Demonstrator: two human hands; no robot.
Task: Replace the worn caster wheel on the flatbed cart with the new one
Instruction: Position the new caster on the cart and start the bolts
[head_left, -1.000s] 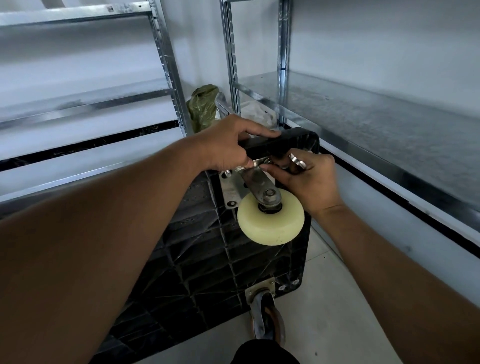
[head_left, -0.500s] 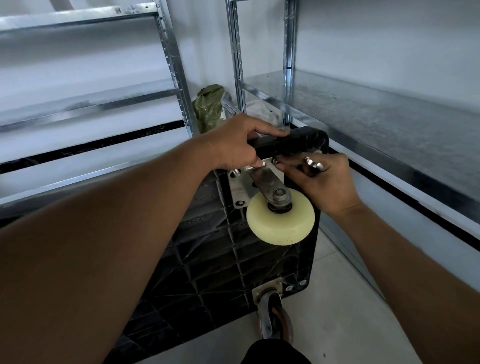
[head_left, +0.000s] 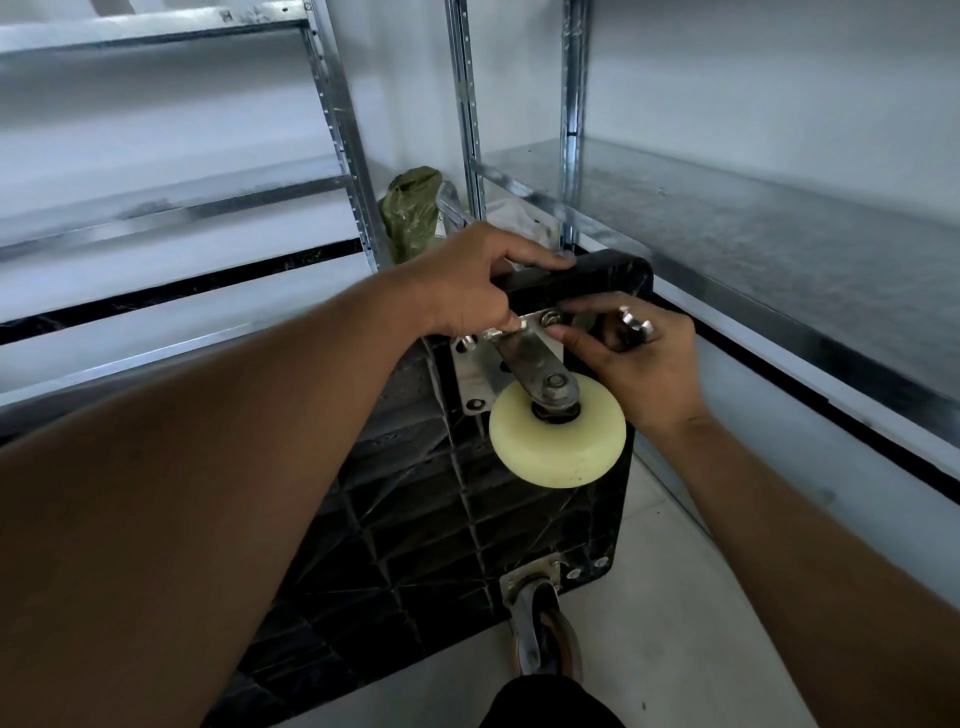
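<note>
The black flatbed cart (head_left: 426, 519) stands tipped on its side, ribbed underside toward me. A cream caster wheel (head_left: 558, 441) in a metal bracket sits on its mounting plate (head_left: 470, 379) at the cart's upper corner. My left hand (head_left: 467, 291) grips the cart's top edge, thumb over the rim, fingers touching the bracket top. My right hand (head_left: 634, 358) pinches a nut (head_left: 548, 318) on the plate's upper right bolt and keeps a spare metal nut (head_left: 635, 323) tucked between its fingers. A darker worn caster (head_left: 543, 634) is fixed at the cart's lower corner.
Galvanised steel shelving stands on both sides: a rack (head_left: 332, 119) on the left and a shelf (head_left: 779, 244) close on the right. A green bag (head_left: 413, 210) lies in the corner behind the cart. Pale floor tiles (head_left: 675, 623) lie below.
The view shifted slightly, so cart and wheel sit a little further right. My right hand's fingertips have closed in on the upper right bolt; the left hand keeps its grip.
</note>
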